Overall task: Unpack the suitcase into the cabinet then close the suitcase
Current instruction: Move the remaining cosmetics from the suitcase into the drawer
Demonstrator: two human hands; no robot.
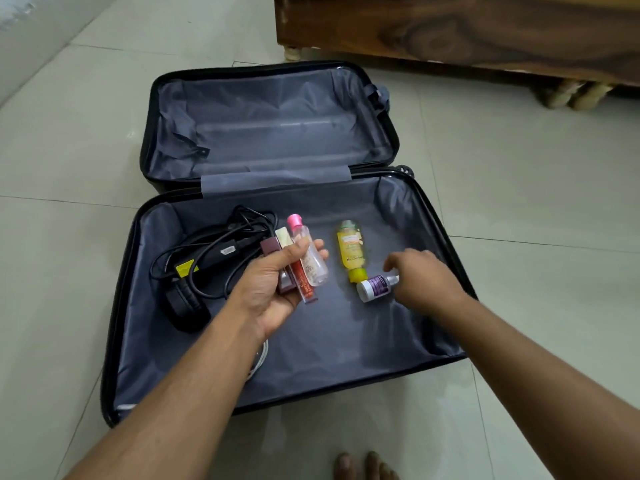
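The black suitcase (pixel 121 306) lies open flat on the floor, grey lining showing in both halves. My left hand (pixel 270 289) grips a bunch of small cosmetics over the near half: a clear bottle with a pink cap (pixel 311 251), a red tube (pixel 304 282) and small boxes (pixel 273 245). My right hand (pixel 422 278) reaches down to a small purple bottle with a white cap (pixel 374 287), fingers at its tip; the grasp is not clear. A yellow bottle (pixel 349 249) lies on the lining beside it. A black device with tangled cable (pixel 207 258) lies at the left.
A wooden cabinet or furniture base (pixel 467 32) on short legs stands at the back right. Pale floor tiles surround the suitcase. My toes (pixel 363 465) show at the bottom edge. A white cable (pixel 261 358) peeks out under my left forearm.
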